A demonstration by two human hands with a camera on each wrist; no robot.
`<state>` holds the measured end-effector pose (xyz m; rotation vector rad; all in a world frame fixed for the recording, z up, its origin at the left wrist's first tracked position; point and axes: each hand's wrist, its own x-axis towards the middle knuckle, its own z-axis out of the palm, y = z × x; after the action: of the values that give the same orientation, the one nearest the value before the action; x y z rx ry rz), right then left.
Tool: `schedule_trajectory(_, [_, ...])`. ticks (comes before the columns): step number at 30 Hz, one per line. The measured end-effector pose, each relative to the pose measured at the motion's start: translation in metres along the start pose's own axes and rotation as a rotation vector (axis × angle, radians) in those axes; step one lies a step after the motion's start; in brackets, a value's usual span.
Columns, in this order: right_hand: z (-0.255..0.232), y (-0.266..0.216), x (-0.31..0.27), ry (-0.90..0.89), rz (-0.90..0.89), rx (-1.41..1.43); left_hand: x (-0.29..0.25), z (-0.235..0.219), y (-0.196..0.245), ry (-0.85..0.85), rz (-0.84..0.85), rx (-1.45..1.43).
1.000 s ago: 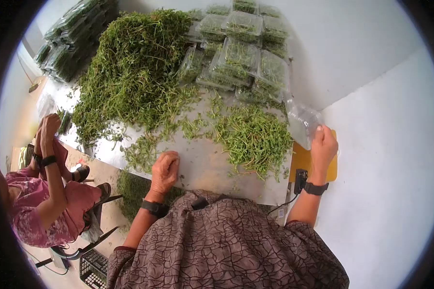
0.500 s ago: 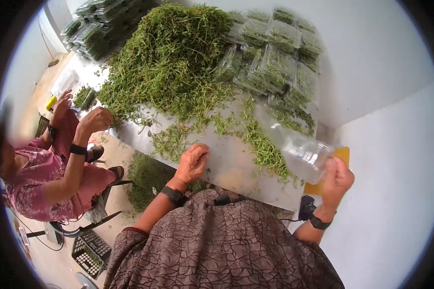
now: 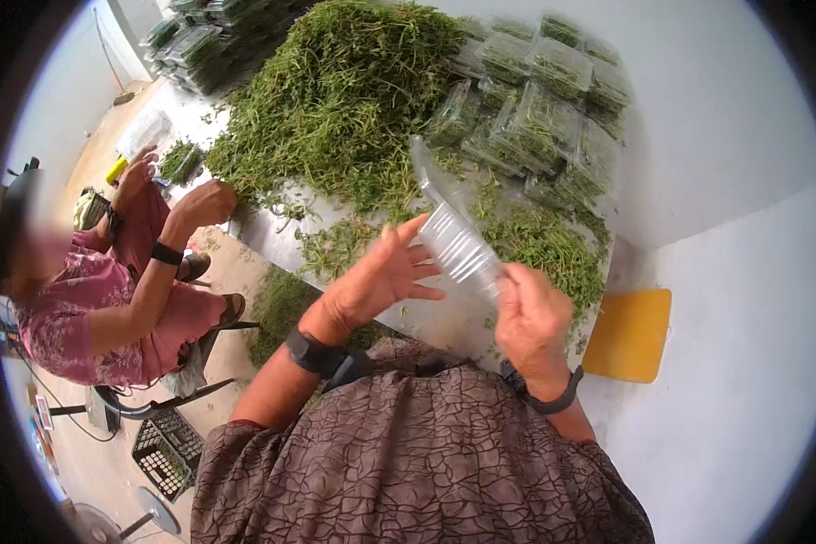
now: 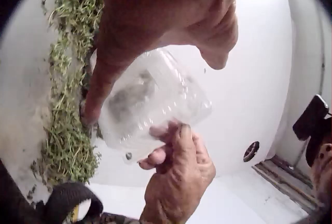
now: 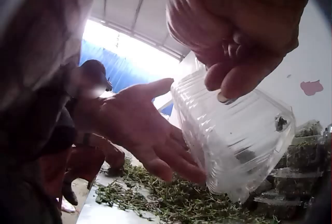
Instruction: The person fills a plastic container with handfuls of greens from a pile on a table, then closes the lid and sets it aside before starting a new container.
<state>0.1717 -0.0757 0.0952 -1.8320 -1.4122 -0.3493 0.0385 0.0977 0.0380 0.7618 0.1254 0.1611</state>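
A clear plastic clamshell container is held up over the table, tilted, with its lid hinged open. My right hand pinches it by the near edge, thumb and fingers on the thin wall, as the right wrist view also shows. Beside it my left hand has its fingers straight and spread, the palm facing the container and the fingertips right at its side. Below both hands, loose green sprigs lie on the white table. Inside the container no greens show.
A tall heap of greens covers the table's back. Filled containers are stacked at the back right, more at the back left. A seated person works at the left. A yellow stool stands past the table's right edge.
My right hand has brought the container from the table's right side to the middle, in front of me. My left hand has lifted off the table and spread its fingers beside it.
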Motion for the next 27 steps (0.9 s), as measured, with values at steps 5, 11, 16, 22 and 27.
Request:
schedule_trajectory(5, [0.009,0.001,-0.005,-0.107,-0.044,0.138,0.005,0.024,-0.012,0.031,0.068,-0.022])
schedule_trajectory(11, [0.010,0.002,-0.003,-0.154,-0.132,0.257,0.004,0.028,-0.027,0.054,0.024,-0.205])
schedule_trajectory(16, [0.006,0.006,-0.007,-0.218,-0.145,0.371,0.004,0.024,-0.030,0.067,0.056,-0.172])
schedule_trajectory(22, [0.000,0.007,-0.005,-0.203,-0.115,0.427,0.007,0.023,-0.031,0.055,0.063,-0.167])
schedule_trajectory(27, [-0.003,0.005,-0.005,-0.249,-0.083,0.440,0.007,0.020,-0.032,0.047,0.042,-0.176])
